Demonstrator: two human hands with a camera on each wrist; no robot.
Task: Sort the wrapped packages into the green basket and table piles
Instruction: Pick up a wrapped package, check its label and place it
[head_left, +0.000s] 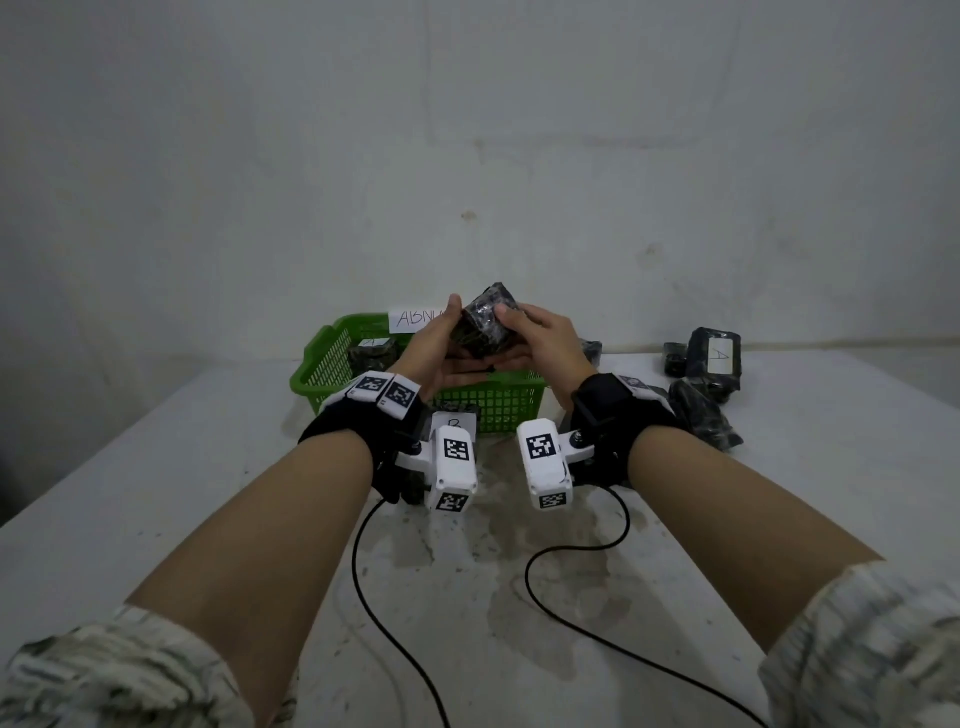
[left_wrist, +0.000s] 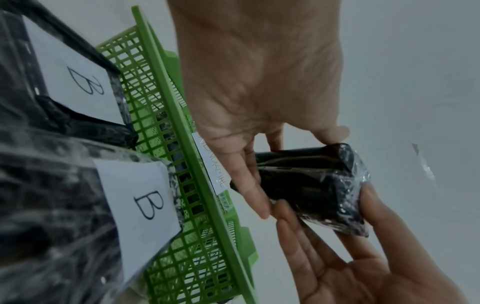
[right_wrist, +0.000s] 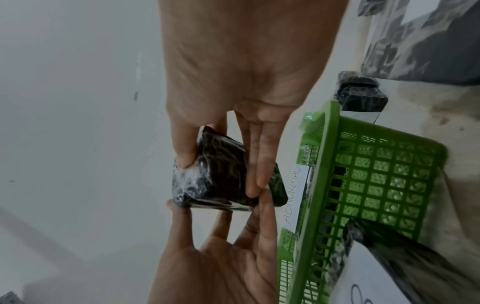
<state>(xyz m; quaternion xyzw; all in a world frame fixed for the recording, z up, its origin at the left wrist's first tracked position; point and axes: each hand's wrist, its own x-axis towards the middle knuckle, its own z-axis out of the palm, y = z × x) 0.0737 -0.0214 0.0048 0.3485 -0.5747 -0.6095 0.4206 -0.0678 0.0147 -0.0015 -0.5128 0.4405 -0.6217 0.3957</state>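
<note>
basket label half hidden behind left hand; basket contents blurred, b-labelled packages cut off

Both hands hold a dark wrapped package at four o'clock. The green basket crosses the centre. Two packages labelled B lie at nine o'clock.

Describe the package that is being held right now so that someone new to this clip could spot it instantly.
Start at the green basket at the table's far edge, which carries a handwritten paper sign. Directly above it, the left hand and right hand hold one small dark package wrapped in shiny clear film. Unlike the packages lying on the table or in the basket, it is off the table and shows no white letter label.
</note>
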